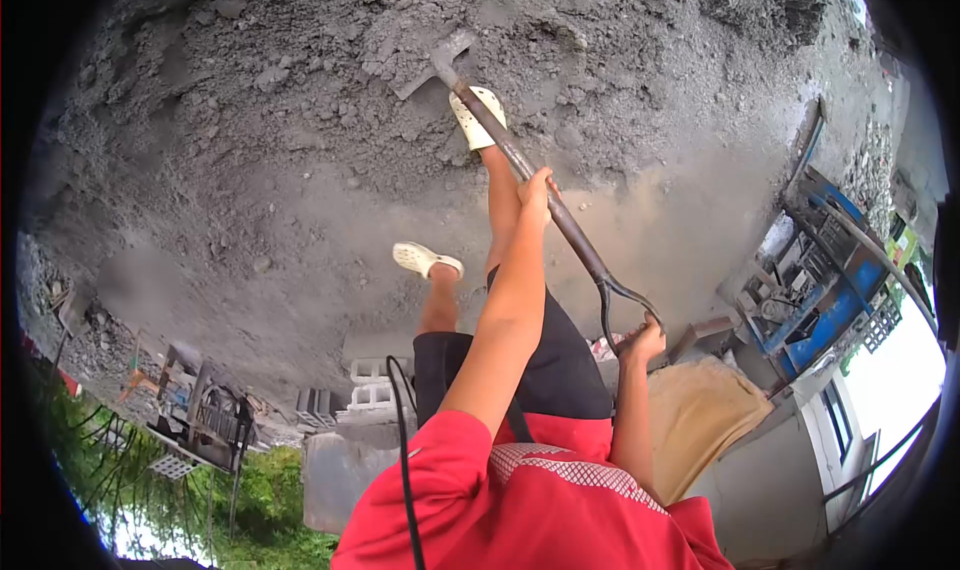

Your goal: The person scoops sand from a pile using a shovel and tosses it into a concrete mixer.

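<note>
A long-handled shovel runs slantwise across the view, its metal blade (437, 62) against loose grey soil (330, 80) and its shaft (585, 245) coming back toward my body. Partway along the shaft, my left hand (538, 192) is wrapped round it. My right hand (643, 340) is closed on the forked handle at the near end, beside my right hip. One cream clog (478, 118) is close to the blade, partly behind the shaft; the other clog (428, 259) stands farther back on the left.
Blue and dark metal equipment (825, 300) stands at the right, near a tan sheet (700, 420). Grey hollow blocks (372, 394) lie behind my legs. More machinery (205, 410) is at the lower left. A black cable (405, 450) hangs by my left shoulder.
</note>
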Motion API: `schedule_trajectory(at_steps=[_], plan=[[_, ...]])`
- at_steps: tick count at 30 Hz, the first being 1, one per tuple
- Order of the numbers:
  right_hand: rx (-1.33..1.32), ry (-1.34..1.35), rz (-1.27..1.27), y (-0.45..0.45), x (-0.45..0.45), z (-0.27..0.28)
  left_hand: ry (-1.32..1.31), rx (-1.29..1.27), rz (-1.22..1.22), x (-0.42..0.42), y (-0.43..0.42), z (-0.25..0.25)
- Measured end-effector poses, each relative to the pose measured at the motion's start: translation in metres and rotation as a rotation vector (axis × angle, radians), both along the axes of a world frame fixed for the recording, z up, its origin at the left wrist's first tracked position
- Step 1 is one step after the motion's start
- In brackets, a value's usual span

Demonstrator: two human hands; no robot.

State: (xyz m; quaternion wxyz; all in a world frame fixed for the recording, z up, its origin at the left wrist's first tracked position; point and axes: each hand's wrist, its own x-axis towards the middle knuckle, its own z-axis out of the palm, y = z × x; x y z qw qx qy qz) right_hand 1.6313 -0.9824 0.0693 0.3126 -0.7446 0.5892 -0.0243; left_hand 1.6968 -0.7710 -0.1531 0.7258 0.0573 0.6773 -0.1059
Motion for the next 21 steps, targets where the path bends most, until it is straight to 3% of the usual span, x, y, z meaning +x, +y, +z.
schedule_trajectory(at_steps=[4,7,10,14,16,18,21], plan=[[-0.026,-0.020,0.121,-0.011,-0.003,-0.006,-0.072,-0.033,0.069,-0.009,-0.017,-0.010],[-0.032,-0.163,0.294,-0.044,-0.007,-0.001,-0.150,-0.061,0.197,-0.018,-0.022,0.021],[0.076,-0.109,0.370,-0.043,0.004,0.016,-0.180,-0.011,0.263,-0.043,-0.012,0.044],[0.345,-0.130,0.640,-0.024,0.031,0.005,-0.236,0.377,0.442,-0.092,0.057,0.115],[0.529,-0.172,0.685,0.039,0.042,0.010,-0.257,0.492,0.562,-0.124,0.114,0.158],[0.612,-0.171,0.891,0.102,0.047,0.012,-0.152,0.657,0.627,-0.171,0.162,0.193],[0.719,-0.154,1.208,0.230,0.016,0.026,-0.073,0.860,0.939,-0.272,0.243,0.304]])
